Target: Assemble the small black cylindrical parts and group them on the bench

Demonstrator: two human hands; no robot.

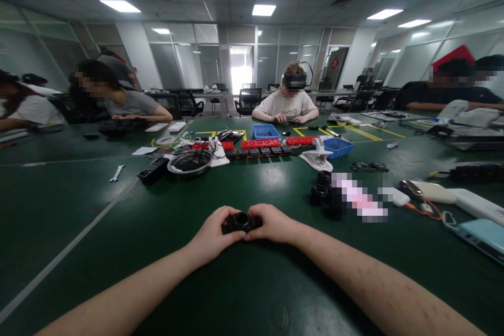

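Observation:
Both my hands meet at the middle of the green table, around a small black ring-shaped part (242,221). Its round opening faces up and towards me. My left hand (214,232) pinches the part from the left, thumb at the near side and fingers behind. From the right, my right hand (272,223) grips it the same way, its thumb close to the left thumb. Just what kind of part it is, I cannot make out. Further right lie more black round parts (321,193), beside a blurred-out patch.
A metal bowl (189,172), black power strip (153,170), wrench (117,173) and white clamp stand (318,155) lie ahead. Blue bins (337,148) and red strips (260,143) cross the middle. Power banks (482,233) and cables sit right. A person (287,105) sits opposite; others sit at both sides.

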